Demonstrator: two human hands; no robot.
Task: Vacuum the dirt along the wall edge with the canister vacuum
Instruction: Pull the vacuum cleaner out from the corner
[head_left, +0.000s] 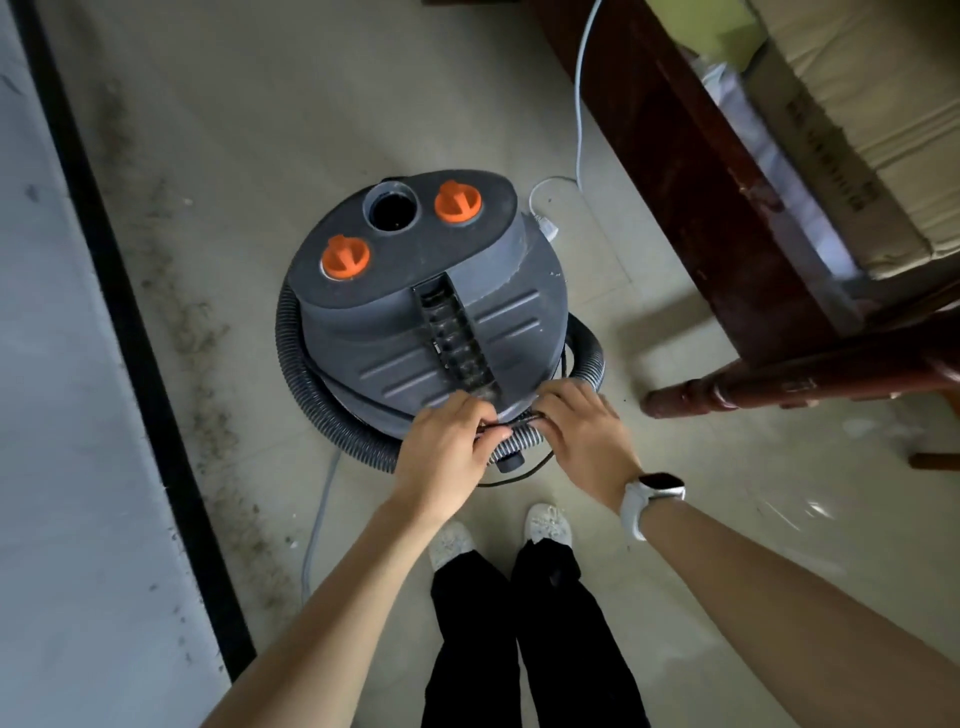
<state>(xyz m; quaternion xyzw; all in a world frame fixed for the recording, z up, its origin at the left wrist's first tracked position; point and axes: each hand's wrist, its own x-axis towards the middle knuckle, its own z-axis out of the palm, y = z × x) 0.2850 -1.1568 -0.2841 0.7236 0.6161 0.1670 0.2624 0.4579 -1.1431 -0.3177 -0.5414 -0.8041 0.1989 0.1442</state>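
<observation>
A bare strip of floor (218, 156) is left open between the canister vacuum (421, 306) and the wall (57, 364), where the dirt (202, 332) lies. To the right, passage is narrowed by a dark wooden chair (727, 249) and a white cable (579, 130).

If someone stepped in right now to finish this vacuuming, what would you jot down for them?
Left hand: at the near rim of the canister vacuum, fingers closed on a thin black cord.
Right hand: beside it, pinching the same cord over the ribbed hose.
Hose: coiled around the vacuum's base, not yet unwound; the top inlet hole is empty.
Dirt: a dark band on the floor by the black baseboard, left of the vacuum, untouched.
Done: vacuum stands near the wall.
Left: free cord and hose, attach hose, power on, vacuum the edge.
</observation>
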